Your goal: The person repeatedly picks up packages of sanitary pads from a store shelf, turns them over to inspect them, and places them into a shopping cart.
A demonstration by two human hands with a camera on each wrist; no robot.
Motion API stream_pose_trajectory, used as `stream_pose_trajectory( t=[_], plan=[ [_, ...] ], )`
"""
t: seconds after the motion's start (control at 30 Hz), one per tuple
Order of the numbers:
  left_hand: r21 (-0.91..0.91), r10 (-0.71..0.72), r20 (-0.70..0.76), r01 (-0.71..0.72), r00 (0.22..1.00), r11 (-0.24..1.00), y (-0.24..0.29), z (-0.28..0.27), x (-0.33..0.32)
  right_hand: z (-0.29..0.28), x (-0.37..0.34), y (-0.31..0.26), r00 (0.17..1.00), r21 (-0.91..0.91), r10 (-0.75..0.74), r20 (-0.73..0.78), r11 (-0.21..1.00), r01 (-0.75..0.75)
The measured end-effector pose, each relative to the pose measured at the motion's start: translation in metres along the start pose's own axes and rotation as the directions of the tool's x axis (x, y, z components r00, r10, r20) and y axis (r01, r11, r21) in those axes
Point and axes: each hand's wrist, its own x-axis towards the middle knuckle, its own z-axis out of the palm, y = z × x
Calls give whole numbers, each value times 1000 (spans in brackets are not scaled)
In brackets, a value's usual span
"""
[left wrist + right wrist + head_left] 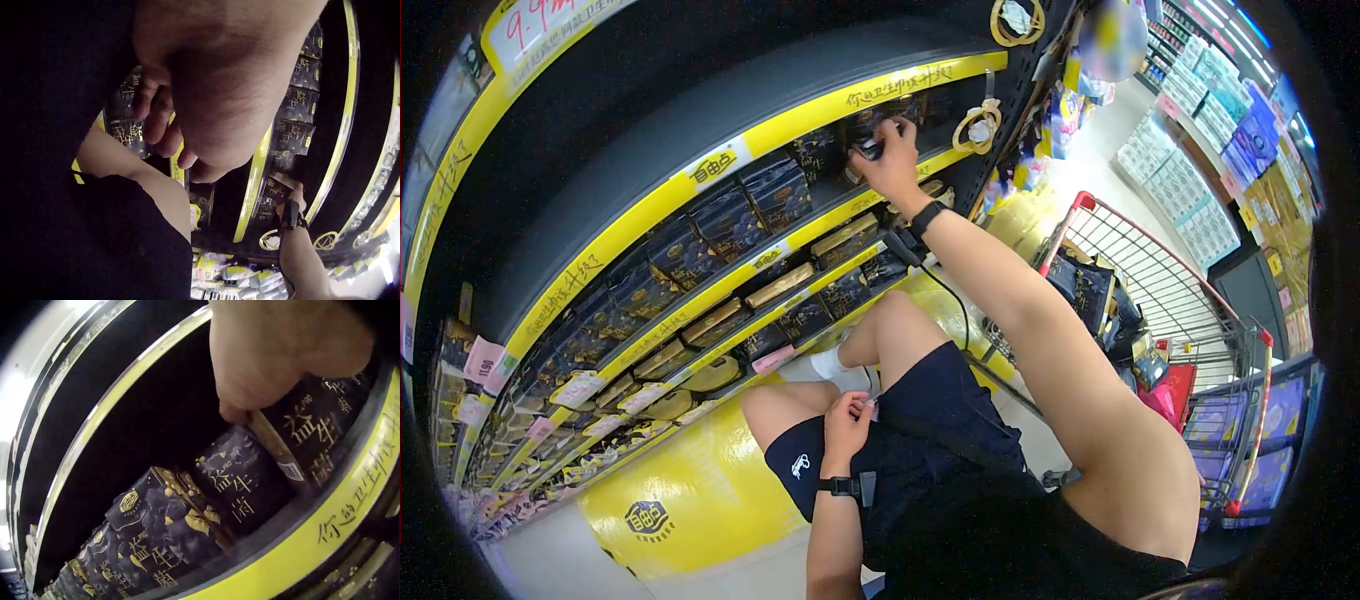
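My right hand point(890, 165) reaches into a shelf bay and grips a black pack with gold lettering. In the right wrist view that pack point(309, 437) stands upright, its gold side edge facing the row, with the hand point(275, 362) over its top and most fingers hidden behind the palm. Beside it stands a similar black pack point(244, 478). Low over my lap, by the knee, my left hand point(847, 425) hangs with loosely curled fingers. The left wrist view shows the same hand point(219, 94) with nothing visible in its fingers.
Yellow-edged shelves point(800, 230) with rows of black packs curve along the left. A wire shopping cart point(1190, 290) holding several packs stands at my right. Yellow matting point(690, 490) covers the floor below the shelves. A black cable point(960, 300) hangs by my right wrist.
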Motion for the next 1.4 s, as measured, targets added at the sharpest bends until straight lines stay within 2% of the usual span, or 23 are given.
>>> stream_pose_trajectory(
  t=[0.07, 0.1, 0.17, 0.2, 0.27, 0.33, 0.37, 0.4, 0.47, 0.53, 0.57, 0.6, 0.63, 0.67, 0.7, 0.73, 0.8, 0.9, 1.0, 1.03, 1.13, 1.23, 1.4],
  plan=[
    [-1, 4, -19, -4, 1000, 1000, 3, -3, -1, -6, -11, 0, 962, 61, -155, -225, 983, 173],
    [-18, -8, -25, 8, 1000, 1000, 6, -6, -1, -20, -20, -11, 959, 145, -117, -257, 977, 158],
    [-60, -40, -33, 38, 999, 997, 9, -8, -3, -38, -51, -24, 967, 423, 98, -237, 906, 12],
    [-116, -51, -63, 44, 997, 992, 4, -7, -1, -47, -72, -29, 967, 528, 175, -187, 848, -51],
    [-224, -79, -104, 54, 991, 973, -9, -7, 4, -42, -130, -4, 951, 706, 263, 165, 642, -300],
    [-508, -35, -59, 0, 998, 861, -15, -13, 10, -44, -189, -7, 914, 686, 148, 379, 618, -384],
    [-669, -105, 22, 93, 994, 737, -13, -13, 14, -51, -207, -21, 836, 608, 119, 536, 633, -480],
    [-749, -87, 100, 133, 991, 649, -14, -16, 13, -57, -225, -36, 725, 514, 93, 683, 644, -567],
    [-821, -72, 89, 114, 993, 559, -3, -11, 14, -33, -288, -25, 536, 383, 108, 837, 584, -716],
    [-533, -104, 124, 155, 987, 832, -11, -7, 10, -27, -318, -32, 378, 181, 325, 867, 503, -845],
    [-516, -153, 123, 195, 980, 834, -21, -5, 9, -24, -329, -33, 286, 80, 423, 860, 442, -893],
    [-497, -203, 124, 238, 971, 835, -32, -4, 9, -20, -331, -29, 265, 47, 403, 876, 476, -878],
    [-532, -189, 120, 224, 975, 817, -22, -8, 9, -12, -335, -21, 344, 130, 310, 886, 547, -827],
    [-569, -179, 118, 214, 977, 794, -8, -12, 6, -18, -325, -30, 327, 183, 240, 914, 478, -859],
    [-622, -215, 84, 219, 973, 751, -5, -14, 3, -11, -329, -26, 372, 224, 219, 902, 498, -838],
    [-676, -241, 39, 203, 970, 708, -5, -15, 3, -16, -318, -29, 357, 263, 116, 927, 477, -839],
    [-690, -241, 3, 177, 970, 702, -5, -14, 2, -14, -317, -26, 267, 225, 55, 962, 395, -891],
    [-686, -219, -57, 121, 974, 717, -10, -10, 7, -11, -326, -25, 185, 174, 39, 982, 196, -965],
    [-639, -266, -74, 159, 961, 753, -17, -9, 11, -18, -319, -20, 217, 257, -151, 965, 342, -904],
    [-606, -287, -90, 176, 954, 776, -16, -10, 11, -17, -320, -19, 208, 251, -160, 965, 334, -909],
    [-524, -303, -93, 212, 948, 825, -17, -10, 13, -21, -314, -23, 187, 237, -157, 970, 422, -875],
    [-553, -359, -62, 267, 931, 789, -6, -12, 13, -23, -309, -28, 141, 185, -139, 980, 399, -898],
    [-568, -348, -95, 236, 933, 789, -11, -9, 14, -17, -316, -25, 168, 200, -116, 979, 372, -906]
  ],
)
